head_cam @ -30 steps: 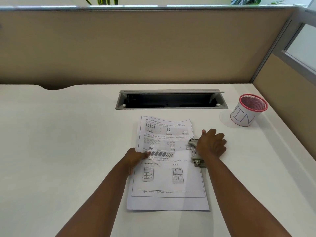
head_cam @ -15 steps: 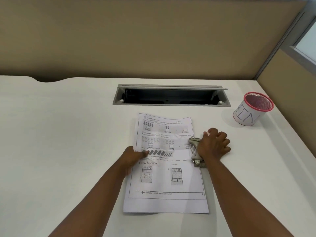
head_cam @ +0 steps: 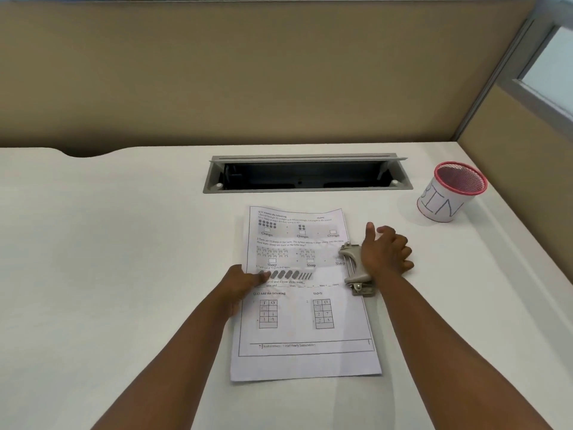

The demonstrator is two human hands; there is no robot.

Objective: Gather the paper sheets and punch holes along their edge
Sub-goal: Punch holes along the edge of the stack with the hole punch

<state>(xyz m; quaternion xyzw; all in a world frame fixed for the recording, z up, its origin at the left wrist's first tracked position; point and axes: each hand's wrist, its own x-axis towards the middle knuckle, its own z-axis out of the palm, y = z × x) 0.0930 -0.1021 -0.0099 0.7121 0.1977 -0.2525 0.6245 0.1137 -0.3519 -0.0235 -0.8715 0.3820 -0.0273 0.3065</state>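
A stack of printed worksheet sheets [head_cam: 305,305] lies flat on the white desk [head_cam: 124,259], long side running away from me. A grey metal hole punch [head_cam: 356,268] sits over the middle of the stack's right edge. My right hand [head_cam: 386,254] rests on top of the punch's lever, heel pressing on it and fingers spread toward the right. My left hand [head_cam: 245,283] lies flat on the stack's left edge, fingertips on the print, holding the sheets down.
A pink mesh cup wrapped in white paper marked "BIN" [head_cam: 449,193] stands at the back right. An open grey cable tray slot [head_cam: 307,175] is set into the desk just beyond the sheets. Beige partition walls [head_cam: 248,72] close off the back and right.
Both hands stay in place on the sheets and the punch. My right fingers have spread slightly. The camera has tilted down a little.
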